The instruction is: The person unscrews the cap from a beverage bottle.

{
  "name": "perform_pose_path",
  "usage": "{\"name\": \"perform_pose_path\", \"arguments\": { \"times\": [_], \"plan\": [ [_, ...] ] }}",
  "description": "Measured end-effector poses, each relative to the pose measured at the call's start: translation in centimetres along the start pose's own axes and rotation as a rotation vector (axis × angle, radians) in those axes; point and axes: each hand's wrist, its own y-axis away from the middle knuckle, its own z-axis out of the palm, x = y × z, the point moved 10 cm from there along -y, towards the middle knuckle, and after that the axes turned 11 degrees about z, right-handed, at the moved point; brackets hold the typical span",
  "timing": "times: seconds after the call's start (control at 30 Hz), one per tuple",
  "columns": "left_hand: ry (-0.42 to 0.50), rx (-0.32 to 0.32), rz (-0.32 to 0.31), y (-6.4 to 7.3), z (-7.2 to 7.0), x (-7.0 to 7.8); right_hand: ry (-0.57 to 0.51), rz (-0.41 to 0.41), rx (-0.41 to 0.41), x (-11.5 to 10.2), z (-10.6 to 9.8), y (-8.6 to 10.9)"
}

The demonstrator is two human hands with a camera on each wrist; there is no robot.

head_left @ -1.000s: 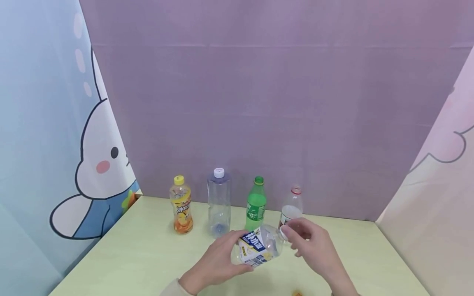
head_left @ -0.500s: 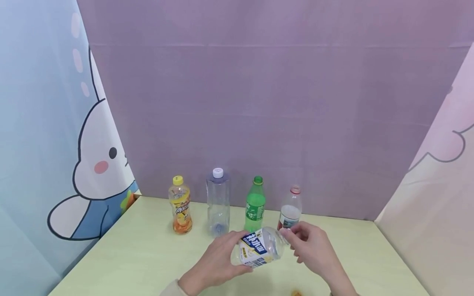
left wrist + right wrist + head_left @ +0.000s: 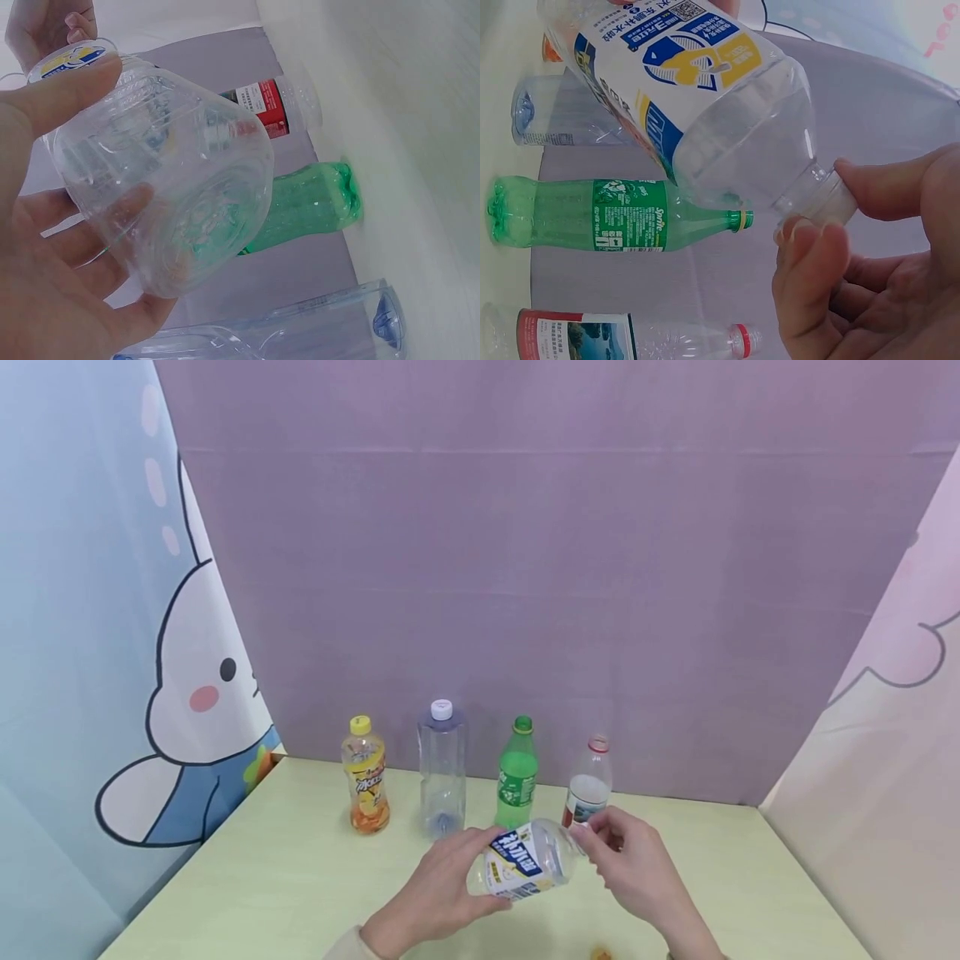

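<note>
My left hand (image 3: 438,893) grips a clear plastic bottle (image 3: 517,864) around its body. The bottle is tilted, its neck toward the right, and has a white, blue and yellow label (image 3: 697,64). At the neck, thumb and fingers of my right hand (image 3: 637,868) pinch a whitish translucent cap (image 3: 836,201). In the right wrist view the cap sits at the bottle's mouth; how tightly it is on, I cannot tell. The bottle's base (image 3: 206,225) faces the left wrist camera and looks see-through.
Behind the hands stand several bottles: a yellow-capped one (image 3: 367,789), a tall clear one with a white cap (image 3: 442,768), a green Sprite bottle (image 3: 517,777) and a red-ringed clear one (image 3: 591,781). A small orange thing (image 3: 602,953) lies at the table's (image 3: 285,877) near edge.
My right fingers have shifted at the cap and now cover most of it in the head view. The left hand and the bottle stay nearly in place.
</note>
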Motion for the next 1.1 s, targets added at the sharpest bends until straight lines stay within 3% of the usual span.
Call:
{"name": "perform_pose_path", "arguments": {
  "times": [0.63, 0.93, 1.1],
  "plan": [
    [0.021, -0.031, -0.025, 0.06, -0.13, -0.08, -0.009, -0.06, 0.005, -0.18, 0.18, -0.02],
    [0.011, -0.023, -0.001, 0.11, -0.17, 0.15, -0.009, -0.068, 0.001, -0.15, 0.26, 0.05],
    [0.007, -0.022, 0.013, 0.29, -0.31, 0.28, -0.029, -0.127, -0.015, -0.39, 0.45, 0.18]
  ]
}}
